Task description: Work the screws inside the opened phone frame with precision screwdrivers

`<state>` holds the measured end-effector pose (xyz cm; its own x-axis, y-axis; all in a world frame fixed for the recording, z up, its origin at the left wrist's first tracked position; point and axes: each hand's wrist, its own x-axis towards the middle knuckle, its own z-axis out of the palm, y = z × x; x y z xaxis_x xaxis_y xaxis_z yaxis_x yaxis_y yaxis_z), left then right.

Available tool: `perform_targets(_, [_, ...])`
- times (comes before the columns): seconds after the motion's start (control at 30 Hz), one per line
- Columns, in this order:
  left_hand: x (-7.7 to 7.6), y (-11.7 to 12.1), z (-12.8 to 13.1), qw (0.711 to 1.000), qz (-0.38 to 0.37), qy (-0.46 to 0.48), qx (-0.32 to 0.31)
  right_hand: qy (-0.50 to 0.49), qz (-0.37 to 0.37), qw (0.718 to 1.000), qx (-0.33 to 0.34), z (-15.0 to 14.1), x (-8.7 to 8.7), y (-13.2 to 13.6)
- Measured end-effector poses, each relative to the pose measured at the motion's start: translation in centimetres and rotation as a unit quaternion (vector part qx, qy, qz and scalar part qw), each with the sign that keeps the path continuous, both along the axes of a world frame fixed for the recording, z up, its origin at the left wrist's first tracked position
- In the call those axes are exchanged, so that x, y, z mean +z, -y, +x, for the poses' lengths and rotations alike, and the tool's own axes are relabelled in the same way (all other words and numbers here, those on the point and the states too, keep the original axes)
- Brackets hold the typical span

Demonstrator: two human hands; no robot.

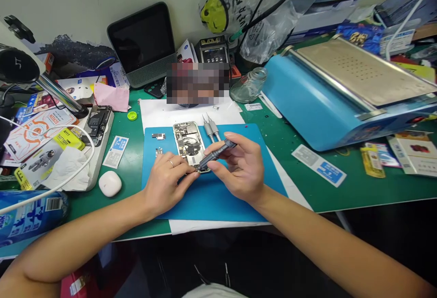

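An opened phone (190,142) with its inner parts bare lies on the blue mat (218,200). My right hand (241,168) is closed round a dark grey screwdriver (217,153), which slants down to the left to the phone's lower end. At that same end my left hand (170,177) pinches thumb and forefinger together; whether they grip the phone's edge or a small part is hidden. Left of the phone lie two small metal parts, an upper one (158,136) and a lower one (159,151). Two grey-handled pointed tools (211,129) rest just beyond my right hand.
A large blue machine with a metal plate (365,68) stands at the right. Behind the mat are a glass jar (248,86) and a dark screen (141,38). At the left are a white earbud case (109,183), a lamp pole (61,95) and a looping white cable (89,141).
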<state>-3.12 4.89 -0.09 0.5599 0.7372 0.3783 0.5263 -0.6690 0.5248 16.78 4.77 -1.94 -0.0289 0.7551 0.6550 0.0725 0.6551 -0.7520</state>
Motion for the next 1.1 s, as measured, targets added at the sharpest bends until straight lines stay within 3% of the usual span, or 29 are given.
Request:
perform_targets(0.6, [-0.1, -0.18, 0.16, 0.999, -0.022, 0.015, 0.018, 0.028, 0.033, 0.998, -0.055, 0.11, 0.81, -0.39])
perform_targets(1.1, [0.1, -0.15, 0.16, 0.999, -0.037, 0.007, 0.029, 0.018, 0.015, 0.999, -0.049, 0.13, 0.68, -0.25])
